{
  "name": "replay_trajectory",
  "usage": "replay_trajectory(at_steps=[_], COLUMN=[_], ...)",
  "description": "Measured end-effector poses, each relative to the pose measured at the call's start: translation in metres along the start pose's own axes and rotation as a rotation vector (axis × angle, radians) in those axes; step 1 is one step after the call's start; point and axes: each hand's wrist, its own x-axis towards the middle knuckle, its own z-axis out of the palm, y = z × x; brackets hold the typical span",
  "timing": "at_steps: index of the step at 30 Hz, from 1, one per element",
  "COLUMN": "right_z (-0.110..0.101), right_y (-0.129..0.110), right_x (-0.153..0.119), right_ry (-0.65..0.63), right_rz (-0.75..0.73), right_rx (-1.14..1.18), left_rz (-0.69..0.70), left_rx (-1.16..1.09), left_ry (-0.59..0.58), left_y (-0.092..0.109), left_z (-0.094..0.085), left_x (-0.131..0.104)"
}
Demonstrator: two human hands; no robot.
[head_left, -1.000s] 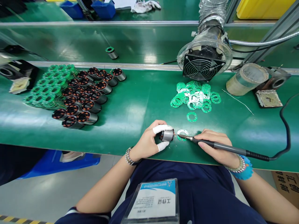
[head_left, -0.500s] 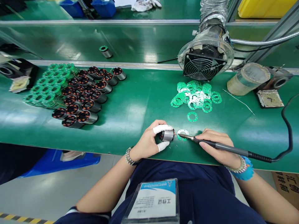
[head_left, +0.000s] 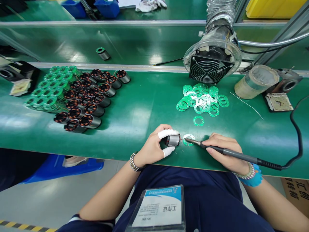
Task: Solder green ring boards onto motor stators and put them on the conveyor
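Observation:
My left hand (head_left: 154, 145), with white covers on thumb and finger, grips a silver motor stator (head_left: 173, 140) lying on its side near the bench's front edge. A soldering iron (head_left: 231, 153) is held in my right hand (head_left: 227, 151), its tip pointing left over a green ring-shaped board (head_left: 189, 140) just right of the stator. Whether the tip touches the board or a thin wire at the stator's end is too small to tell. Another ring board (head_left: 198, 121) lies behind, in front of a loose pile of green boards (head_left: 202, 99).
Rows of stators (head_left: 89, 121) and stators topped with green boards (head_left: 48, 91) stand at the left. A black fan (head_left: 209, 67) hangs at the back right, beside a cloudy jar (head_left: 257, 81) and an iron stand (head_left: 279, 101). The iron's cable (head_left: 299, 141) curves at the right.
The lone stator with a green top behind the bench's back rail has moved slightly left. My hands, the held stator and the iron are almost unchanged.

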Motion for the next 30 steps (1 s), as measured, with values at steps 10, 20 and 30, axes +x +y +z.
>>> replay_trajectory(at_steps=[10,20,30], right_z=[-0.002,0.001,0.006], right_y=[0.000,0.001,0.010], right_x=[0.000,0.000,-0.006], right_ry=[0.011,0.064,0.110], right_rz=[-0.012,-0.022,-0.090], right_rx=[0.027,0.009,-0.082], left_rz=[0.014,0.017,-0.016], left_rx=[-0.004,0.011,-0.031], left_ry=[-0.005,0.004,0.004], left_y=[-0.002,-0.001,-0.004], left_z=[0.000,0.000,0.001], left_x=[-0.001,-0.001,-0.001])
